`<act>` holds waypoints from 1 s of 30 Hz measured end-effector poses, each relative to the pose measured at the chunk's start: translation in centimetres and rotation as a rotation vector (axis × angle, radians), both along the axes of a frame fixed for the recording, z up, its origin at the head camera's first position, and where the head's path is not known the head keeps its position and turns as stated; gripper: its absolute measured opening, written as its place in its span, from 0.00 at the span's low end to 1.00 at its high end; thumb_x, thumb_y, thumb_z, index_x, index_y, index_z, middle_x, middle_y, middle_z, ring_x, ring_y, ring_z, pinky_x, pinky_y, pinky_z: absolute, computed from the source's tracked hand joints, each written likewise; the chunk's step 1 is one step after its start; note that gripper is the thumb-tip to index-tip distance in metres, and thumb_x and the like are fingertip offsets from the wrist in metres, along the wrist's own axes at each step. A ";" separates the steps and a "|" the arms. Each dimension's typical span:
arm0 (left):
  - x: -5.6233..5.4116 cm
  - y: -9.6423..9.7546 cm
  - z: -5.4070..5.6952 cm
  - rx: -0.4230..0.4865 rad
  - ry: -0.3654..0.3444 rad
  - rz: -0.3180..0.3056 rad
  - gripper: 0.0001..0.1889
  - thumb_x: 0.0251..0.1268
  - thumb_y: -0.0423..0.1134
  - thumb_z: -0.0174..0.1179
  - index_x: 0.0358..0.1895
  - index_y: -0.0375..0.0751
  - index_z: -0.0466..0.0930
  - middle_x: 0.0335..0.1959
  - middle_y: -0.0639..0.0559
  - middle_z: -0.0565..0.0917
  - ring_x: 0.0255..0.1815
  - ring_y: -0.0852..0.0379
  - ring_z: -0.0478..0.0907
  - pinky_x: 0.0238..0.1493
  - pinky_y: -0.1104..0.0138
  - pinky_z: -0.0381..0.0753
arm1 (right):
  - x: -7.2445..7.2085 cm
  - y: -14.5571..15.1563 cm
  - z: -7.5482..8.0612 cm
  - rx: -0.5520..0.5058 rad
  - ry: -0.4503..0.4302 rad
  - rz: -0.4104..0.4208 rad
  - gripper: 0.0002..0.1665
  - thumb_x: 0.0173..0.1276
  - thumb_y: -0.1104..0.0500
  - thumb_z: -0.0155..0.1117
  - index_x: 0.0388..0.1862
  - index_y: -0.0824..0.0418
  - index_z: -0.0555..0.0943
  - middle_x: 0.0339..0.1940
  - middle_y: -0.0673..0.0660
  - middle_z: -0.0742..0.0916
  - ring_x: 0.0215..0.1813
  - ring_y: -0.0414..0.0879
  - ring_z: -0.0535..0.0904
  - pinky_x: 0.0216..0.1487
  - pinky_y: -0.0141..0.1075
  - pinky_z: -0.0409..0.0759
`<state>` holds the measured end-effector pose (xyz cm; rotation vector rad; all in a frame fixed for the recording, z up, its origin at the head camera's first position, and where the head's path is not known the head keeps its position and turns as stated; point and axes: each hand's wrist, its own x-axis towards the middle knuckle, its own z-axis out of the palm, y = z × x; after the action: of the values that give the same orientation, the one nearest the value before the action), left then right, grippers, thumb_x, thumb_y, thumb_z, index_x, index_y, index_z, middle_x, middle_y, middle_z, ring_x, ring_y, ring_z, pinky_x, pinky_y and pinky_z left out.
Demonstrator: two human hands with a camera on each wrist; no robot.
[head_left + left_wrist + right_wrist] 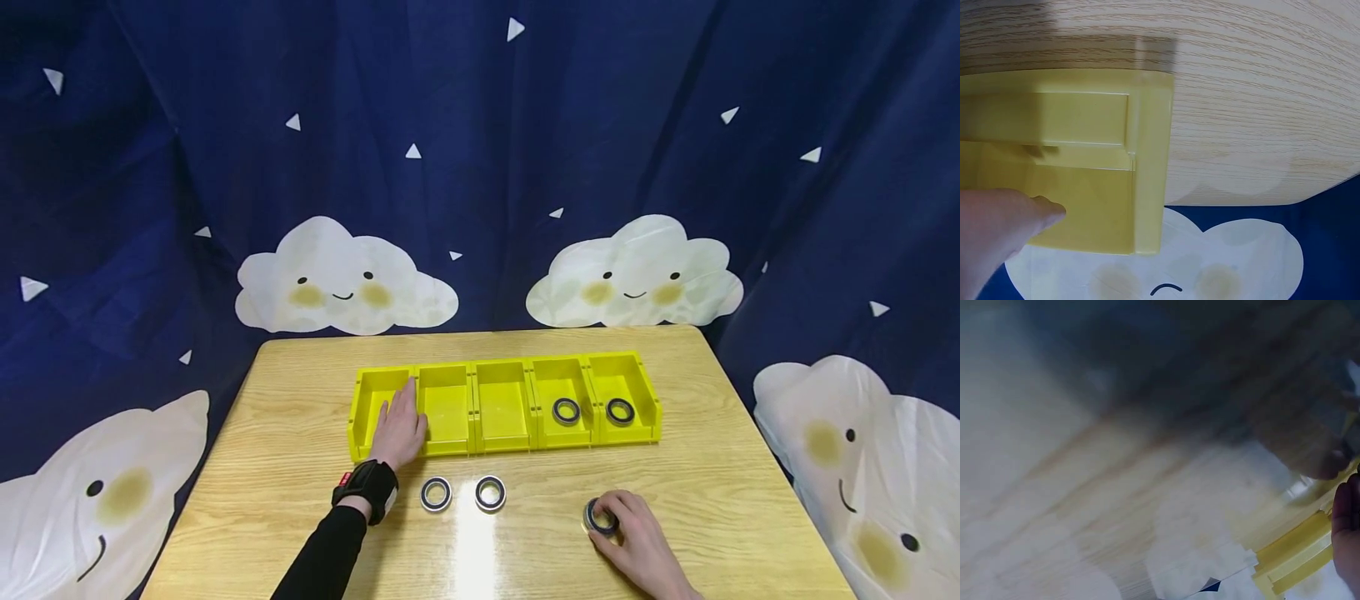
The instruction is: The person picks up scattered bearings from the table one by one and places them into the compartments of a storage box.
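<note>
My right hand [636,535] pinches a ball bearing [591,518], a steel ring with a dark seal, low over the front right of the table; part of it is hidden by the fingers. In the right wrist view that hand [1347,534] shows only at the right edge, and the bearing cannot be made out. My left hand [400,429], fingers fairly straight, rests on the yellow bin row [501,444] at the divider between the two leftmost compartments. Two more bearings lie on the wood, a left one [425,495] and a right one [480,495].
One bearing [556,412] sits in the fourth compartment from the left, and another bearing [611,412] in the rightmost. The wooden table [300,417] ends at a dark blue curtain [480,108] with cloud prints.
</note>
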<state>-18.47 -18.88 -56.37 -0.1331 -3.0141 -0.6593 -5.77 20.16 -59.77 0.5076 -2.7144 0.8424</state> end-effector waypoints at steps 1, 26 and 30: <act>0.0 0.0 0.0 0.001 -0.001 -0.001 0.34 0.68 0.39 0.46 0.72 0.33 0.41 0.70 0.38 0.54 0.69 0.39 0.53 0.66 0.46 0.46 | -0.1 -0.2 0.0 -0.001 0.002 0.000 0.21 0.41 0.56 0.79 0.34 0.48 0.78 0.39 0.43 0.77 0.42 0.37 0.69 0.40 0.38 0.71; -0.1 0.0 0.0 -0.008 -0.023 0.008 0.35 0.68 0.39 0.47 0.73 0.35 0.40 0.71 0.39 0.55 0.69 0.41 0.53 0.67 0.46 0.46 | -4.1 -5.1 2.1 -0.081 0.119 0.055 0.25 0.49 0.59 0.74 0.49 0.58 0.80 0.48 0.53 0.79 0.51 0.47 0.71 0.49 0.45 0.71; -0.2 0.1 0.1 -0.013 -0.042 0.016 0.36 0.68 0.40 0.46 0.73 0.36 0.39 0.71 0.40 0.54 0.69 0.41 0.52 0.67 0.46 0.45 | -4.9 -5.7 2.5 -0.093 0.142 0.054 0.26 0.50 0.60 0.73 0.50 0.59 0.80 0.49 0.55 0.78 0.51 0.49 0.71 0.50 0.45 0.70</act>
<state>-18.63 -18.75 -56.23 -0.0973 -3.0565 -0.6491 -10.70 14.43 -57.25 0.5995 -2.5307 0.9055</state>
